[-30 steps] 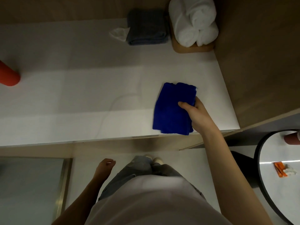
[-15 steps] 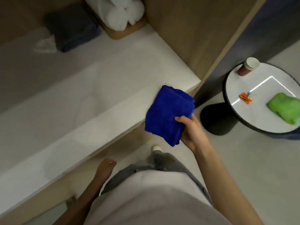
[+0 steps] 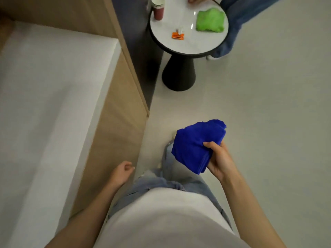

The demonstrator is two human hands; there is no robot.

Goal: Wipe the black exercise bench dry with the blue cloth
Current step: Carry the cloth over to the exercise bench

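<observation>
The folded blue cloth (image 3: 195,144) is held in front of my body, above the pale floor, with my right hand (image 3: 219,160) gripping its lower right edge. My left hand (image 3: 121,173) hangs at my side next to the wooden cabinet panel, fingers loosely curled with nothing in them. No black exercise bench is in view.
A white counter (image 3: 50,97) with a wooden side panel (image 3: 116,133) runs along the left. Ahead stands a round white table on a black pedestal (image 3: 179,74), carrying a green cloth (image 3: 210,19), stacked cups (image 3: 158,8) and an orange wrapper (image 3: 177,35). Another person's jeans-clad leg (image 3: 231,34) is beside it.
My right hand lifted the blue cloth off the white counter and carried it away over the floor. My view has swung right, bringing the round table ahead.
</observation>
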